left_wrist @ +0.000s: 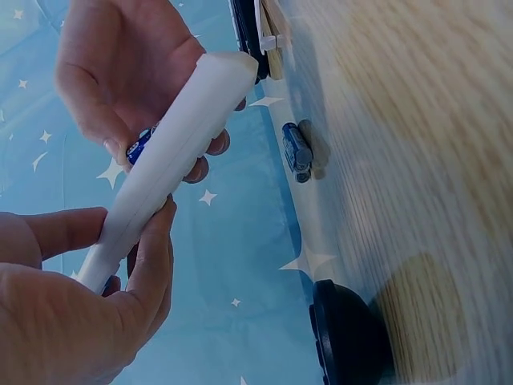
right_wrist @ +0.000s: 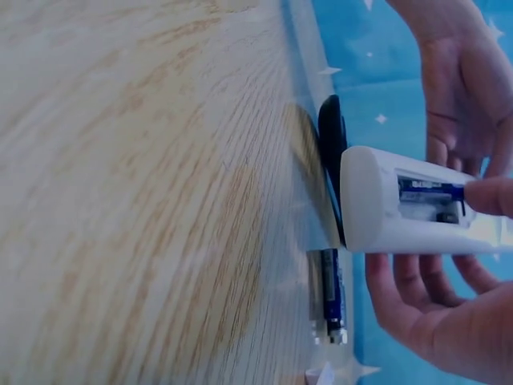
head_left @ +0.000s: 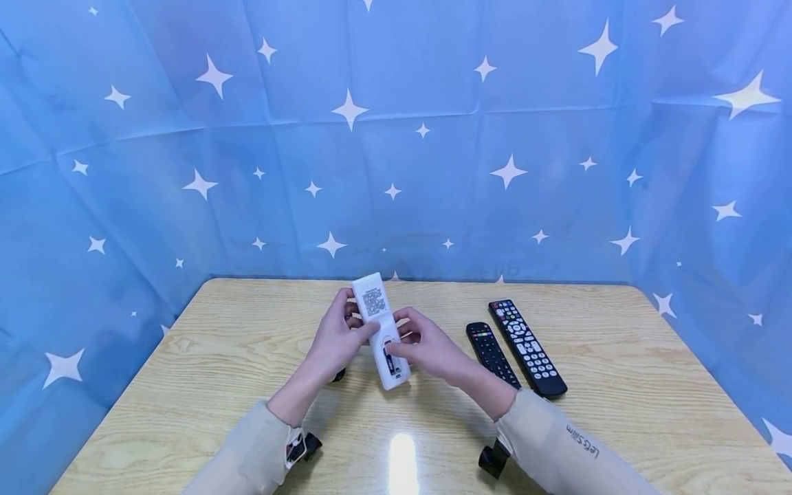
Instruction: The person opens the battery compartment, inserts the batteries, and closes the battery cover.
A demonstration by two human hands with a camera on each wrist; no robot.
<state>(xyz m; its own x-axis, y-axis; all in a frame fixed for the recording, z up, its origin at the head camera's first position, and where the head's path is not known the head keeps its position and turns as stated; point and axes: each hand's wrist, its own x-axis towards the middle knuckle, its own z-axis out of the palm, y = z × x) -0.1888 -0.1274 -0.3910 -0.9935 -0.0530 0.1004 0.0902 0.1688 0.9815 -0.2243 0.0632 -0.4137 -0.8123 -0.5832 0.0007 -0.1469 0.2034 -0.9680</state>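
Note:
A white remote control (head_left: pixel 374 302) is held above the table, its back facing up and the battery compartment uncovered. My left hand (head_left: pixel 331 344) grips its far half, thumb on the back and fingers beneath. At the near half is my right hand (head_left: pixel 433 352), its thumb at the compartment and its other fingers bent at the side and underneath. In the right wrist view, a blue battery (right_wrist: pixel 429 191) lies in the compartment with the right thumb on one end. The left wrist view shows this battery (left_wrist: pixel 141 146) sticking up beside the thumb.
Loose on the wooden table (head_left: pixel 247 344) lies another blue battery (right_wrist: pixel 333 293). Two black remote controls, a smaller one (head_left: pixel 491 354) and a longer one (head_left: pixel 526 347), lie to the right. A dark rounded object (left_wrist: pixel 345 333), mostly hidden in the head view, sits near the left wrist.

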